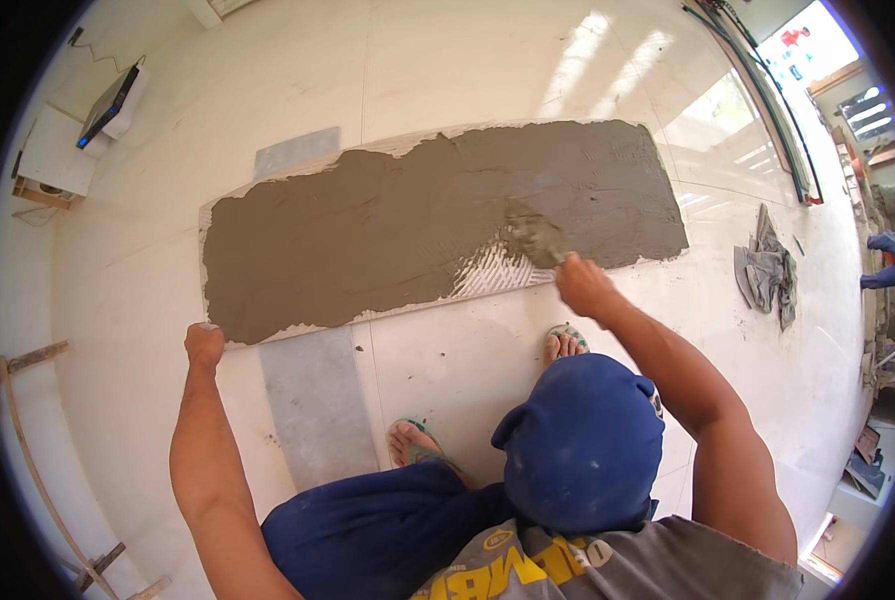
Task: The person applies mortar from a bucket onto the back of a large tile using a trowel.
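Note:
A long tile [488, 287] lies on the floor in front of me, ribbed side up. Grey mortar [368, 230] covers most of it, with uneven edges. At the near edge, right of the middle, a patch of pale ribs shows through. My right hand [585, 287] is closed round the handle of a trowel [536, 232], whose blade is smeared with mortar and rests against the coated face beside that patch. At the near left corner, my left hand [205, 345] is closed on the tile's edge; its fingertips are partly hidden.
Grey strips [318, 405] run under the tile on the pale floor. A crumpled grey cloth [768, 270] lies to the right, with long bars [768, 110] beyond it. Wooden pieces [30, 360] stand far left. A blue cap [583, 440] covers part of the near view, close to my sandalled feet.

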A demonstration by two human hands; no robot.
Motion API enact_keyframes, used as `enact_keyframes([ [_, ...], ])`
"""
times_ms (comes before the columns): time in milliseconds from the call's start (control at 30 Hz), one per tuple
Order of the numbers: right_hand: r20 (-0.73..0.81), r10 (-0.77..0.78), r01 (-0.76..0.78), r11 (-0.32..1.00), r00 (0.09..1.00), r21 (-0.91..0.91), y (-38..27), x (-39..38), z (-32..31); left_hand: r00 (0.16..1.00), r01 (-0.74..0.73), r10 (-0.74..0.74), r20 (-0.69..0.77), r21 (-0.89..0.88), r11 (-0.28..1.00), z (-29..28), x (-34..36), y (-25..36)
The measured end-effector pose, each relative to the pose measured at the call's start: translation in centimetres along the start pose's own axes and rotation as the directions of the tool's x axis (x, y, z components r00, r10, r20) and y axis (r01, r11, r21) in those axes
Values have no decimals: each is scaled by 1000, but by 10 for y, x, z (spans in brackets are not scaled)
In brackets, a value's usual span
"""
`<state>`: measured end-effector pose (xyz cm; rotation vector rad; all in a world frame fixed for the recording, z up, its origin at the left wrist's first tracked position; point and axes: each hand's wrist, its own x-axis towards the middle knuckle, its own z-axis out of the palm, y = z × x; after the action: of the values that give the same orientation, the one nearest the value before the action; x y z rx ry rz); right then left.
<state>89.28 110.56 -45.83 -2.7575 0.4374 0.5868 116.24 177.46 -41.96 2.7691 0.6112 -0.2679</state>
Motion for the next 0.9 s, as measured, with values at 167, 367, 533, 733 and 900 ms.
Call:
enact_keyframes([
  [167,71,-32,15,975,997,222,1,-28,-34,999,-44,46,-29,73,996,-12,1,2],
  [367,38,-107,87,934,994,346,-62,-17,53,1000,-24,24,20,9,1000,4,17,3],
  [533,214,-119,67,970,970,233,-54,-45,9,993,-112,112,28,-19,994,20,25,27],
  [733,31,-296,293,952,955,87,25,-28,-69,988,-150,151,-26,25,988,23,28,28],
  [900,-154,270,-188,894,951,408,101,39,-107,999,-40,39,-11,-26,999,7,23,6],
])
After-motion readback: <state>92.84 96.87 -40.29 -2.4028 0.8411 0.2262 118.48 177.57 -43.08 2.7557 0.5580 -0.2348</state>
